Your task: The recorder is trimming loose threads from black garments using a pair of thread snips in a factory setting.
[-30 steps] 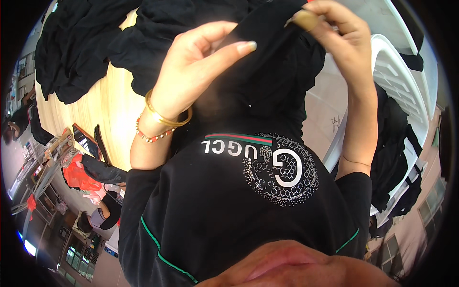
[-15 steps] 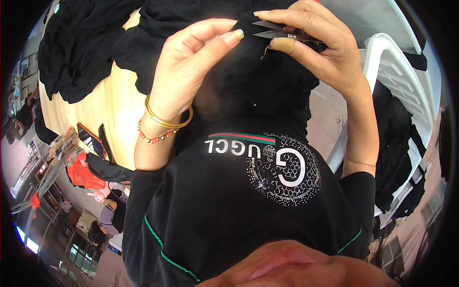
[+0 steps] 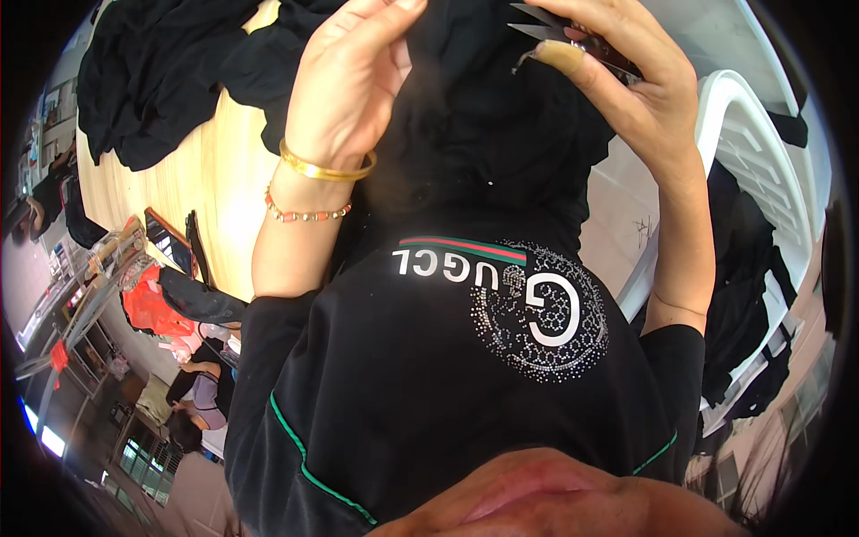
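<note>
My left hand [image 3: 358, 72] is raised near the top edge, thumb and fingers pinched on black cloth; the tips are partly cut off by the frame. A gold bangle and a beaded bracelet circle that wrist. In my right hand [image 3: 649, 89] is a pair of small thread snips [image 3: 540, 30], their two pointed blades apart and directed left over the cloth. A tan cover [image 3: 562, 57] wraps my right thumb, with a dark thread end at its tip. Beneath both hands the black cloth [image 3: 483, 116] hangs in folds toward my lap.
More black cloth [image 3: 152, 80] is heaped on the pale wooden table [image 3: 224, 179] at left. A white slotted plastic frame [image 3: 716, 103] stands right, with dark cloth [image 3: 738, 268] in it. Red plastic [image 3: 148, 300] lies lower left. Another person [image 3: 206, 398] is farther off.
Both hands have moved up toward the top edge, the right one also slightly right. The snips moved with it, blades still apart. The gap between the hands has widened.
</note>
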`<state>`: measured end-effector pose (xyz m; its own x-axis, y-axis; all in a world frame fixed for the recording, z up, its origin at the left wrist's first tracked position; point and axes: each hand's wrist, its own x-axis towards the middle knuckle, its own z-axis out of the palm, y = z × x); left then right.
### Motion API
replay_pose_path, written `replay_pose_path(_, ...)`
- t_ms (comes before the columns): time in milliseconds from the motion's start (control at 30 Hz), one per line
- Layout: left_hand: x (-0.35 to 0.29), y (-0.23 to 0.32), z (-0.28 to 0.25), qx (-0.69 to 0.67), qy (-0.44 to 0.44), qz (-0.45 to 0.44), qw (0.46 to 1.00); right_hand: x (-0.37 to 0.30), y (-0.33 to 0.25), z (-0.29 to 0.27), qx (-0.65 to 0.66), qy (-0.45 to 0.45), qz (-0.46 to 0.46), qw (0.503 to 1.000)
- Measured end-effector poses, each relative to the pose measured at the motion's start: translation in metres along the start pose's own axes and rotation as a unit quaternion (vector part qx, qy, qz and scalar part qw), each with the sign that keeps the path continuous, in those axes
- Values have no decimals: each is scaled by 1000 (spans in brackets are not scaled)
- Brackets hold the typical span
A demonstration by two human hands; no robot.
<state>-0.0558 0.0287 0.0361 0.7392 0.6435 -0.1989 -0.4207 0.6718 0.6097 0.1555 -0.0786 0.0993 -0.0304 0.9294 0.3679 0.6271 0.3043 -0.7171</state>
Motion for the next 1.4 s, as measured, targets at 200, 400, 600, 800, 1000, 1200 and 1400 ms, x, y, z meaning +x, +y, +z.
replay_pose_path(200,5,-1,18,-64,-13,-4,998,-2,-2,7,-31,-40,-14,999)
replay_pose_path(400,10,-6,19,-94,-37,-2,995,-12,22,31,-85,2,-112,990)
replay_pose_path(600,12,-14,15,-99,-1,19,995,-12,26,33,-112,4,-126,986)
replay_pose_path(800,12,-15,17,-92,-1,15,996,-12,25,34,-137,5,-128,982)
replay_pose_path(1000,11,-16,22,-76,-7,12,997,-14,25,35,-144,8,-135,980)
replay_pose_path(1200,11,-19,18,-82,-16,7,996,-7,5,22,-128,-39,-65,989)
replay_pose_path(1400,10,-16,19,-74,-18,7,997,-4,4,23,-129,-48,-64,988)
